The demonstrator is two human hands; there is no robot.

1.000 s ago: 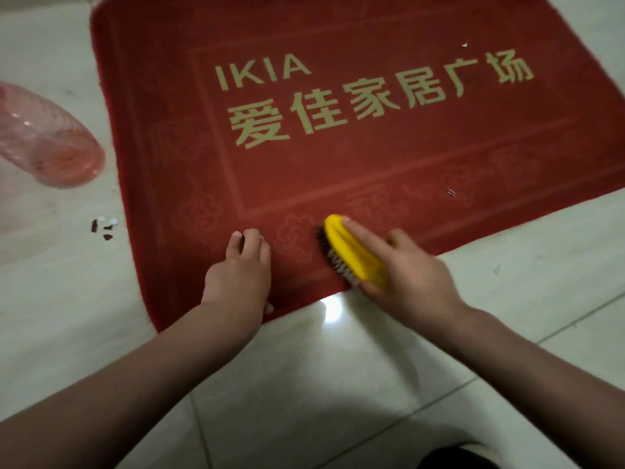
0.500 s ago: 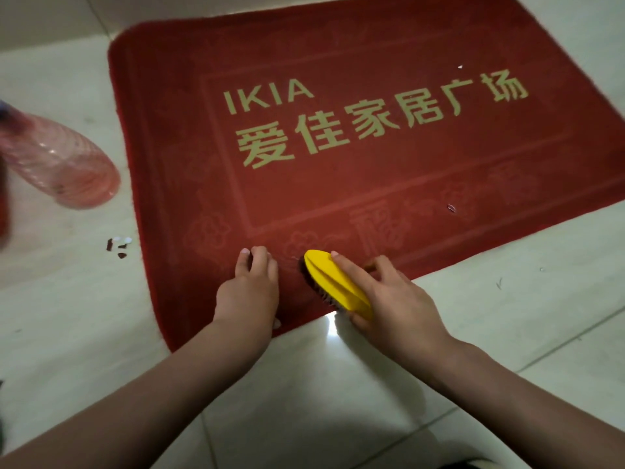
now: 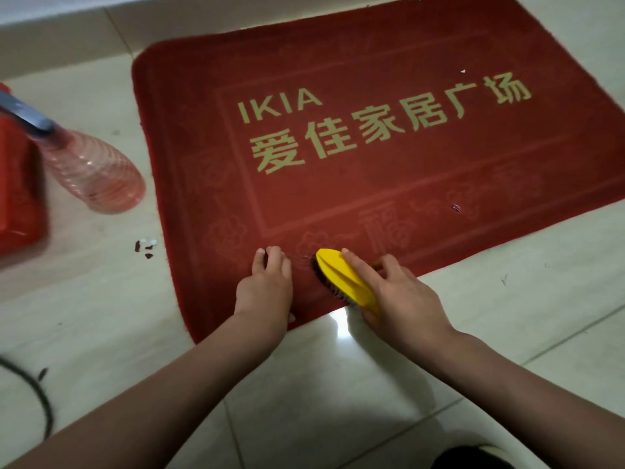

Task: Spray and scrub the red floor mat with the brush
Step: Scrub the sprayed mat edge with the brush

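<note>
The red floor mat [image 3: 355,184], printed with pale gold lettering, lies on the tiled floor. My right hand [image 3: 402,299] grips a yellow brush [image 3: 345,275] and holds it bristles down on the mat's near edge. My left hand [image 3: 265,286] presses flat on the mat just left of the brush, fingers mostly straight. A pink ribbed spray bottle [image 3: 91,170] lies on its side on the tiles to the left of the mat.
A red plastic object [image 3: 17,184] sits at the far left edge behind the bottle. Small dark and white crumbs [image 3: 145,245] lie on the tiles by the mat's left edge. A black cable [image 3: 37,394] curves at the lower left. Pale tiles surround the mat.
The view has tilted up and left, showing more of the bottle and the red object. The brush has slid slightly left along the mat's near edge; my left hand stays planted.
</note>
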